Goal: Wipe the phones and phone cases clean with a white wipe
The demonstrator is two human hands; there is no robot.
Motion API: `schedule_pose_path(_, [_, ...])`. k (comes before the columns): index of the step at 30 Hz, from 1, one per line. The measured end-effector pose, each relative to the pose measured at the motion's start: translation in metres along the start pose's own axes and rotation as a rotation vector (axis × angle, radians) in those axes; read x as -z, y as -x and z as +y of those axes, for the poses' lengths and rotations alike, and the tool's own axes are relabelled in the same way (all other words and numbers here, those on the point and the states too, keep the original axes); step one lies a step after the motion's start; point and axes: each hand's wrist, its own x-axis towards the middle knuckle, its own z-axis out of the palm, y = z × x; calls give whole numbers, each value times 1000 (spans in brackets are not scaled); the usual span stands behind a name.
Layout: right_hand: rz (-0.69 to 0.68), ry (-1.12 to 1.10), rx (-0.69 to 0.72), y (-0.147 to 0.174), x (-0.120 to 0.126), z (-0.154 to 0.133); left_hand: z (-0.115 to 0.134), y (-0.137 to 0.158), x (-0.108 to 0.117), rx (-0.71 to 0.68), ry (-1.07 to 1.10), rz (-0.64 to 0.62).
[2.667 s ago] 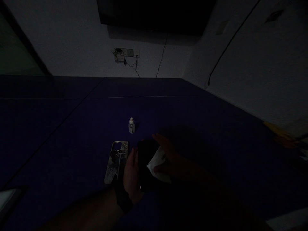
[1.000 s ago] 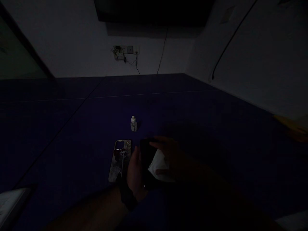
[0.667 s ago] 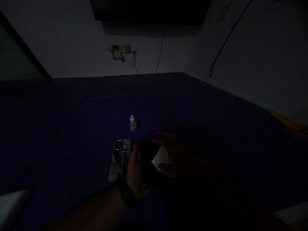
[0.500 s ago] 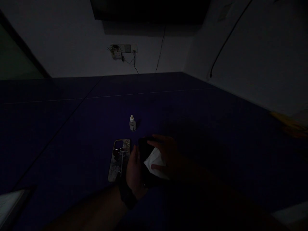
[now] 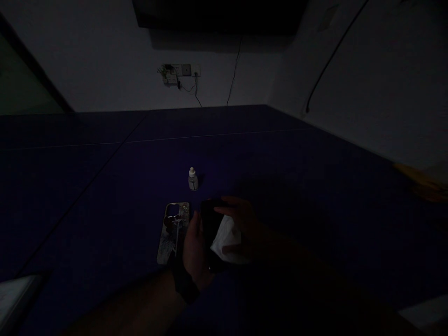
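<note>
A dark phone [image 5: 210, 217] rests in my left hand [image 5: 194, 252], with the thumb along its left edge and the other fingers hidden beneath. My right hand [image 5: 243, 219] lies over the phone's right side, pressing a white wipe [image 5: 226, 240] against the dark face; dim light hides part of its grip. Just left of my left hand, a patterned phone case [image 5: 173, 233] with a camera cutout lies flat. Beyond it stands a small clear dropper bottle [image 5: 193, 181] with a white cap, upright.
Everything rests on a dark blue surface [image 5: 105, 196]. A white-topped object [image 5: 17, 294] sits at the lower left, and something yellow [image 5: 416, 179] lies by the right wall. Sockets with cables [image 5: 180, 72] are on the far wall, under a dark screen [image 5: 220, 16].
The white wipe has shifted slightly down and right on the phone, its shape a little changed. My right hand moved slightly with it; my left hand stays almost still.
</note>
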Motion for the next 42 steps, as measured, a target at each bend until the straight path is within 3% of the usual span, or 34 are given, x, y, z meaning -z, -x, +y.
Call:
schedule_pose_path(3, [54, -12, -53, 1, 4, 5, 0, 1, -1, -15, 2, -28])
schedule_pose_path(9, [-98, 0, -29, 0, 12, -3, -1, 2, 2, -27, -1, 12])
schedule_pose_path(14, [1, 46, -69, -2, 9, -3, -1, 2, 1, -27, 23, -55])
schedule_pose_path(21, [-148, 58, -7, 2, 16, -4, -1, 0, 4, 5, 23, -15])
schedule_pose_path(27, [18, 79, -44, -3, 7, -8, -1, -1, 6, -25, 4, -38])
schedule_pose_path(34, [-137, 70, -16, 1, 20, -3, -2, 1, 3, -23, 27, 26])
schedule_pose_path(38, [-57, 86, -28, -1, 10, -6, -1, 0, 2, -28, 13, -5])
schedule_pose_path(42, [16, 92, -67, 1, 22, 3, 0, 2, 0, -32, 5, -61])
